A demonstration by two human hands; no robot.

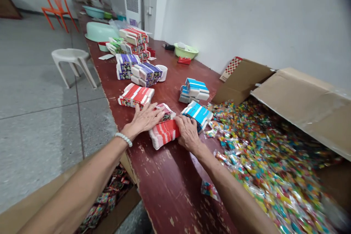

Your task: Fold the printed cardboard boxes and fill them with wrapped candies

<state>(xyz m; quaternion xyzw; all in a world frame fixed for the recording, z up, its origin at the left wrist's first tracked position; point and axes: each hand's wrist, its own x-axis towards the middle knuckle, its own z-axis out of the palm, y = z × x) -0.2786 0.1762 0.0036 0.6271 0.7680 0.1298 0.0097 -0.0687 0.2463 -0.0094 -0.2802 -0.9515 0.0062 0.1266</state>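
A stack of flat red-and-white cartons (pixel 164 133) lies on the dark red table, with a pink printed carton stack (pixel 166 111) against its far side. My left hand (pixel 146 117), wearing a beaded bracelet, rests with fingers stretched out toward the pink cartons. Beyond it sits another bundle of red cartons (pixel 136 94). My right hand (pixel 188 131) has curled fingers and grips the right end of the near red stack. Just past its knuckles are blue-and-white cartons (pixel 199 112); whether it touches them is hard to tell.
Many wrapped candies (pixel 263 153) spill from a large cardboard box (pixel 304 98) on the right. More blue cartons (pixel 195 87), purple bundles (pixel 146 73) and a white cup (pixel 162 73) stand farther back. An open box (pixel 120 212) of small packets is below the table's left edge, near a stool (pixel 70 55).
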